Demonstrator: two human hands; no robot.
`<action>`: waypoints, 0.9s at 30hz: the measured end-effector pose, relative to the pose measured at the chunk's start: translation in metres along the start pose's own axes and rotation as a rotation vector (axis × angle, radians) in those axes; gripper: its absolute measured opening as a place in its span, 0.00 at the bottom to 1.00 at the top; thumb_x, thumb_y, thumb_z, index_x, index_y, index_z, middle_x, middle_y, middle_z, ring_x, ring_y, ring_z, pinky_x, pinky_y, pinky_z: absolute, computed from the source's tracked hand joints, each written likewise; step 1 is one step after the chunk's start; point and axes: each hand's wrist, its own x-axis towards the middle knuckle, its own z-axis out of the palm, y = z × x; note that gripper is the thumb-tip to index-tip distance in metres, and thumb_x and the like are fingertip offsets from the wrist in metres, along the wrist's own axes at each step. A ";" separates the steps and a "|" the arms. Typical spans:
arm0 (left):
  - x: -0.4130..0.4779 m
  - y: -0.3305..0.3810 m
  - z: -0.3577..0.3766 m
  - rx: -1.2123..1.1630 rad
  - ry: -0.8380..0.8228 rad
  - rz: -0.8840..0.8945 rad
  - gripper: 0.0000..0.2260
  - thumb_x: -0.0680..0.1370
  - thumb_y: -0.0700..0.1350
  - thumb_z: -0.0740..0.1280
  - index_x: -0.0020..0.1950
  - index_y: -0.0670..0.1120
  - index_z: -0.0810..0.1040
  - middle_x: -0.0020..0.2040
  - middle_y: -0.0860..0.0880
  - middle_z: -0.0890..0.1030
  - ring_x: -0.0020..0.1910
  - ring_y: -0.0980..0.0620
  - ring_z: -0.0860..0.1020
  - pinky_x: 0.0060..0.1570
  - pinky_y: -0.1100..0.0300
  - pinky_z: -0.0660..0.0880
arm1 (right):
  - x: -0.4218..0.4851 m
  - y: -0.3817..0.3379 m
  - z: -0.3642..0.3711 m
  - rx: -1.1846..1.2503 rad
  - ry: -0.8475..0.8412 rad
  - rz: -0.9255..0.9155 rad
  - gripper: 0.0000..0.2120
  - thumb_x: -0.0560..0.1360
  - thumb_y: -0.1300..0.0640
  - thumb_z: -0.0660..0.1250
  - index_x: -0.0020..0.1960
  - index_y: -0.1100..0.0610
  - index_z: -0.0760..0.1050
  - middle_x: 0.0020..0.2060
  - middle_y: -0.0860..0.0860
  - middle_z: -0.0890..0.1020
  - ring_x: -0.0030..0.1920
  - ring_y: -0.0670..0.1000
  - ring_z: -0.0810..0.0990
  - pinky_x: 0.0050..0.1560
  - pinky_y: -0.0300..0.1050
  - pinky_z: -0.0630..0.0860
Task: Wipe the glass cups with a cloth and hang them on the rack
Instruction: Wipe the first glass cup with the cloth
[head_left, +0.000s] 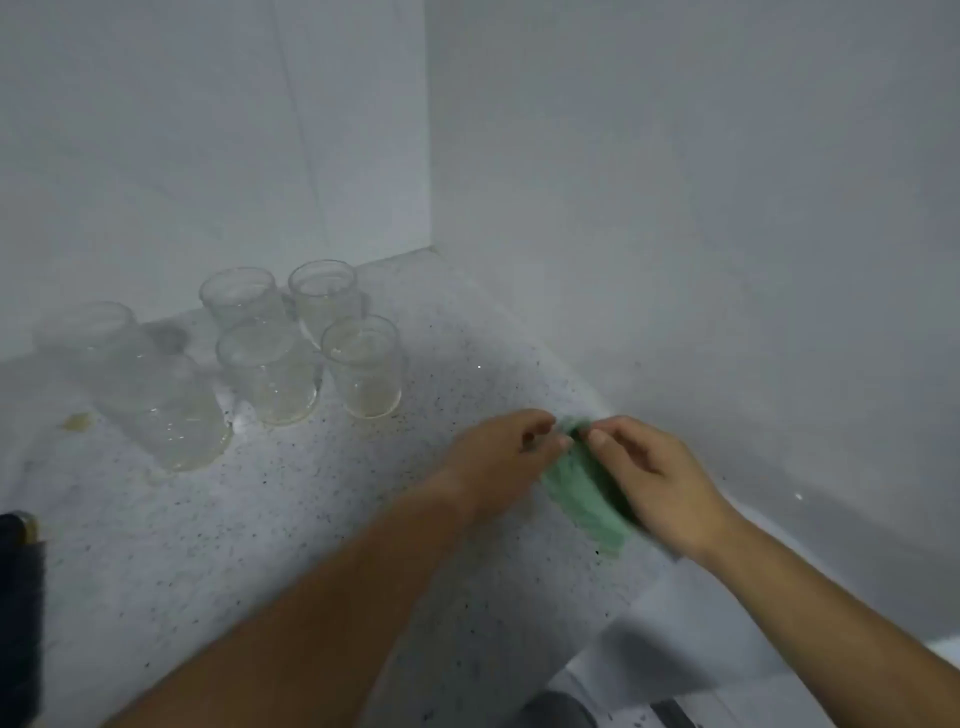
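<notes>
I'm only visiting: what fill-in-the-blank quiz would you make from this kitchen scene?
1. The cloth is ___ in colour.
2. ___ hands pinch it: the left hand and the right hand.
3. The glass cups stand to the ___ of the hands.
Missing words: green; both; left.

Note that the glass cups (363, 364) are clear, smooth glass with a glossy finish; small bright glints show on their walls and bases. The countertop (260, 519) under them reads as a stone-like surface, white with fine dark specks, mostly matt with a few pinpoint highlights. The cloth (582, 493) is a pale green textile, matt and slightly nubby in texture. The wall panels (675, 208) are smooth, matt and light grey.
</notes>
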 end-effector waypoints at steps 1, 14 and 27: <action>0.003 -0.003 0.004 0.030 0.010 0.014 0.24 0.85 0.57 0.67 0.78 0.48 0.75 0.73 0.48 0.80 0.71 0.48 0.78 0.74 0.49 0.72 | -0.003 0.004 0.003 0.019 0.003 -0.009 0.11 0.83 0.50 0.63 0.49 0.50 0.82 0.42 0.46 0.85 0.41 0.44 0.82 0.43 0.40 0.77; -0.045 -0.028 -0.009 0.028 0.227 0.073 0.07 0.81 0.42 0.72 0.45 0.43 0.85 0.40 0.54 0.82 0.42 0.56 0.80 0.43 0.64 0.75 | -0.029 -0.001 0.035 0.142 -0.071 -0.071 0.14 0.84 0.48 0.60 0.52 0.52 0.83 0.49 0.47 0.87 0.54 0.48 0.83 0.61 0.48 0.77; -0.177 -0.102 -0.080 -0.143 0.324 -0.080 0.06 0.82 0.43 0.73 0.46 0.48 0.87 0.39 0.53 0.86 0.39 0.58 0.82 0.43 0.63 0.78 | -0.028 -0.079 0.124 -0.138 -0.473 -0.269 0.15 0.76 0.42 0.72 0.59 0.47 0.85 0.54 0.40 0.85 0.54 0.40 0.82 0.61 0.40 0.78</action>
